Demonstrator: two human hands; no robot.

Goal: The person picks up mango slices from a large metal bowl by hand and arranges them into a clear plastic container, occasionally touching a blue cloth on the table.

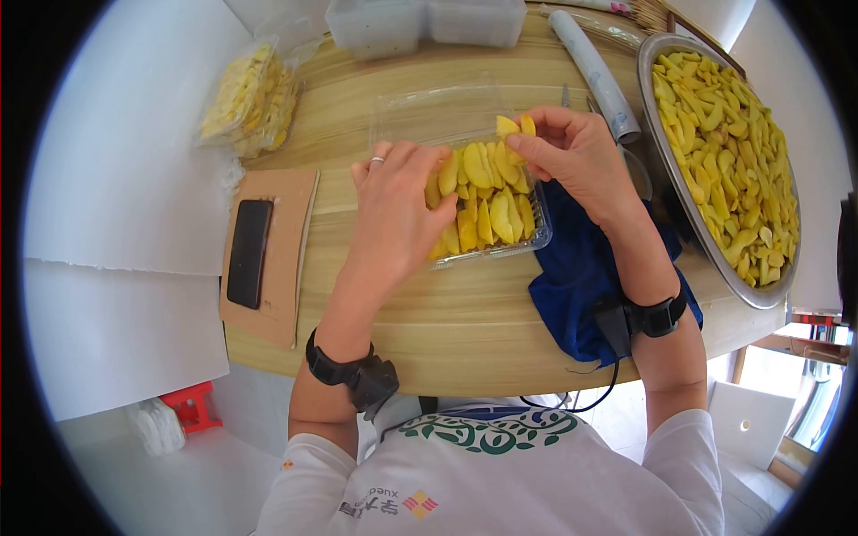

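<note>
A clear plastic box (pixel 540 236) holds rows of yellow fruit slices (pixel 483 223), with its transparent lid (pixel 420 113) folded back behind it. At the box's upper right corner, my right hand (pixel 581 159) pinches a couple of fruit slices (pixel 507 126) between thumb and fingers. My left hand (pixel 393 210) lies over the box's left side, thumb and forefinger spread apart against the slices there. Its other fingertips are partly hidden.
A large metal basin (pixel 645 98) heaped with slices stands at right, by a blue cloth (pixel 563 295) and a patterned roll (pixel 594 76). Filled boxes (pixel 250 98) and a phone (pixel 249 254) on cardboard (pixel 284 268) are at left. Plastic containers (pixel 375 31) stand behind.
</note>
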